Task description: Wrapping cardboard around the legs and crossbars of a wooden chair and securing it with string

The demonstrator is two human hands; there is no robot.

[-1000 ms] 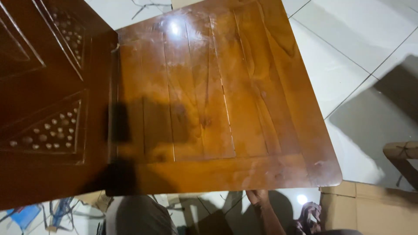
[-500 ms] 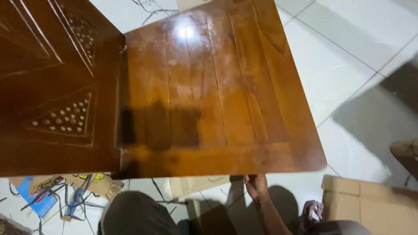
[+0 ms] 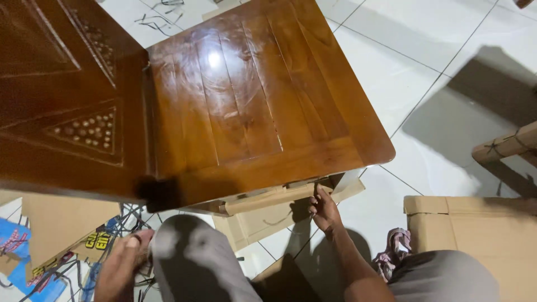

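A glossy brown wooden chair lies tipped in front of me, its slatted seat [image 3: 246, 106] facing up and its carved back [image 3: 61, 106] at the left. My right hand [image 3: 323, 211] reaches under the seat's near edge, and its fingers grip the end of a pale wooden rail [image 3: 268, 199] below the seat. At the lower left, beside my grey-trousered knee [image 3: 196, 263], is what looks like my left hand [image 3: 120, 265], low over cardboard and cables. Whether it holds anything is unclear.
White floor tiles [image 3: 425, 67] surround the chair. A brown cardboard box [image 3: 475, 223] stands at the right, with a patterned cloth [image 3: 391, 251] beside it. Flattened cardboard [image 3: 56, 223], a blue package [image 3: 17, 240] and black cables [image 3: 128, 215] lie at the left. Another wooden frame [image 3: 509, 145] is at the right edge.
The chair has shifted up and left in view, exposing the pale rail under the seat. My right hand has risen onto that rail, and the left hand has come into view.
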